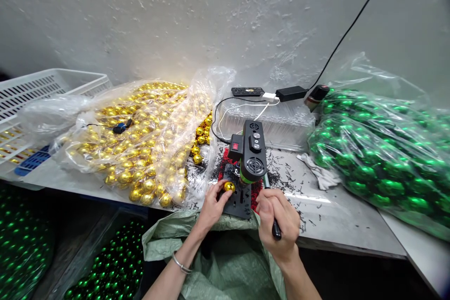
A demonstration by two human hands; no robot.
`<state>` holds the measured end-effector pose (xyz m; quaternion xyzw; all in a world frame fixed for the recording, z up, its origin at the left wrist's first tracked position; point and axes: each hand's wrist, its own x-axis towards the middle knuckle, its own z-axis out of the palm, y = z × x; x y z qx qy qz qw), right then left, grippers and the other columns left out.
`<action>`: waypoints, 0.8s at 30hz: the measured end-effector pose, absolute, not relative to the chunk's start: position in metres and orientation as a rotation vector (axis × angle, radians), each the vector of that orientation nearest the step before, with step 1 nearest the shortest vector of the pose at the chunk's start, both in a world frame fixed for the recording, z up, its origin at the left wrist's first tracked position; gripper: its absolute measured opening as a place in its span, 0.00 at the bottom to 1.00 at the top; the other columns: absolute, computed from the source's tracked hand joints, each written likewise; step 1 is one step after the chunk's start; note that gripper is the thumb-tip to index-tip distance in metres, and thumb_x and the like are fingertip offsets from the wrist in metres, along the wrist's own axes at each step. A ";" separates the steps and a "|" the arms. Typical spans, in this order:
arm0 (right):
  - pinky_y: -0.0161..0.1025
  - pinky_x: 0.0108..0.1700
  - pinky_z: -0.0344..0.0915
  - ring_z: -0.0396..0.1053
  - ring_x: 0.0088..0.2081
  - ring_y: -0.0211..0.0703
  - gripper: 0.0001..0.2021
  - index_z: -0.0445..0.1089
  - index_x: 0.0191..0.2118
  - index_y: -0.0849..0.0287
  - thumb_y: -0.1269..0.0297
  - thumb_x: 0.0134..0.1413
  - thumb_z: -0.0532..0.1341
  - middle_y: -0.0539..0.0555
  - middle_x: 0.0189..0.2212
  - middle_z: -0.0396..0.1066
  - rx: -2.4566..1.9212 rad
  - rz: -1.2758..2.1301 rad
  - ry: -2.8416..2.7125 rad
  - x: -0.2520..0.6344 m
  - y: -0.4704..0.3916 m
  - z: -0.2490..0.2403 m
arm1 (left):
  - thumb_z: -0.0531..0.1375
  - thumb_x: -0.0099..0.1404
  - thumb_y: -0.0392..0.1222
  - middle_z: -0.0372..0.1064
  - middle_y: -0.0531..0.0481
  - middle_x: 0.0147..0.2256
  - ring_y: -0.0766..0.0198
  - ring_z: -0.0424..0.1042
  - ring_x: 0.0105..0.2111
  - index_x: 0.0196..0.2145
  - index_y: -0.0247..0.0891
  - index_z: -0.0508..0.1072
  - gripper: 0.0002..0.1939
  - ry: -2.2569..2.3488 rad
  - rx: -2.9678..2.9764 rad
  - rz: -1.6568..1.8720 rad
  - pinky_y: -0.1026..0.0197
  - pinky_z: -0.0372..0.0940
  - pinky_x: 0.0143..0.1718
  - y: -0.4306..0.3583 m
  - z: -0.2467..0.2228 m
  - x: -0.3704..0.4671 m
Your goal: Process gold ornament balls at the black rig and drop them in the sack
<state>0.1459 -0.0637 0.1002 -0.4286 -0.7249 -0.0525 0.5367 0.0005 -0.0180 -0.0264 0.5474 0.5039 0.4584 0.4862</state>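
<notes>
Pinched in the fingers of my left hand point(213, 206) is a shiny gold ball point(229, 186), just above the dark metal base plate point(237, 201) of a small press. My right hand point(279, 220) is wrapped round the black-ended lever handle point(276, 230) at the press's right side. The black press head point(254, 150) with round vents stands over the plate, left of my right hand. A black box with a red switch point(235, 146) is fixed to its left. Whether the ball touches the plate I cannot tell.
A clear bag of gold balls point(140, 140) lies left; a bag of green balls point(379, 154) lies right. A white basket point(56, 84) stands far left. Behind the press are clear plastic pieces point(267, 122) and cables. An open green sack point(232, 262) hangs below the table edge.
</notes>
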 end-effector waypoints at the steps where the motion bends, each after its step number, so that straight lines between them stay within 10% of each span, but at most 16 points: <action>1: 0.36 0.30 0.62 0.65 0.29 0.39 0.10 0.63 0.30 0.58 0.80 0.57 0.52 0.50 0.23 0.64 -1.017 -0.122 -1.721 0.146 -0.064 0.100 | 0.60 0.63 0.52 0.73 0.43 0.48 0.54 0.70 0.50 0.51 0.39 0.72 0.22 1.175 1.246 1.124 0.52 0.61 0.56 -0.017 -0.028 -0.001; 24: 0.36 0.30 0.62 0.65 0.29 0.38 0.11 0.62 0.30 0.58 0.82 0.55 0.53 0.49 0.22 0.63 -0.989 -0.131 -1.730 0.146 -0.064 0.098 | 0.59 0.67 0.46 0.73 0.44 0.43 0.53 0.69 0.46 0.48 0.38 0.73 0.15 1.439 2.192 0.980 0.41 0.55 0.55 -0.013 -0.022 0.017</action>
